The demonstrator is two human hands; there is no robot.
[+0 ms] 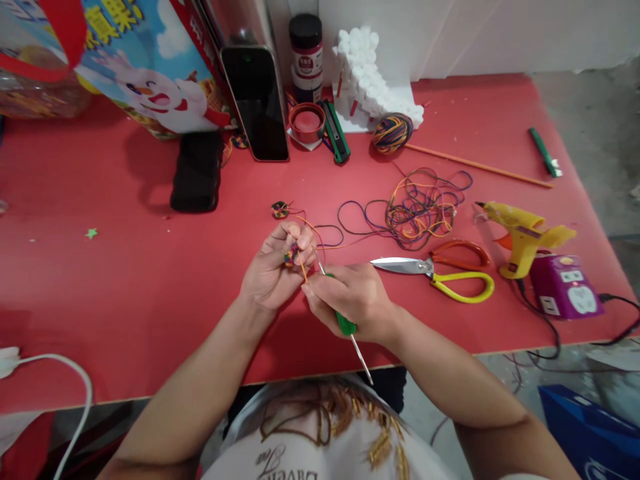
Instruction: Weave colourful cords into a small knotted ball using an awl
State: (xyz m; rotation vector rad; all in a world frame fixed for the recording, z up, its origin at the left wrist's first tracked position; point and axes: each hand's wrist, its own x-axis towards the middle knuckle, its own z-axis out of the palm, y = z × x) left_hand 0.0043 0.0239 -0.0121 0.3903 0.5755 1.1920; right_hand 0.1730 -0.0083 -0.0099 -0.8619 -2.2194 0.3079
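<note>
Between its fingertips, my left hand (275,270) pinches a small multicoloured crochet piece (291,255), partly hidden by the fingers. My right hand (357,300) is closed around the green grip of a crochet hook (346,324); one metal end points to the piece, the other down toward my lap. An orange strand of yarn (303,267) stretches from the piece to my right fingertips. Loose yarn (420,207) lies tangled on the red table to the right, with a strand leading to my hands. Just beyond my left hand rests a small round crochet patch (280,210).
Scissors (405,265), a yellow glue gun (520,233) and a purple box (565,283) with cables lie at right. Behind are a yarn ball (393,132), a stick (480,164), a green cutter (336,133), a propped phone (257,103) and a black case (197,172).
</note>
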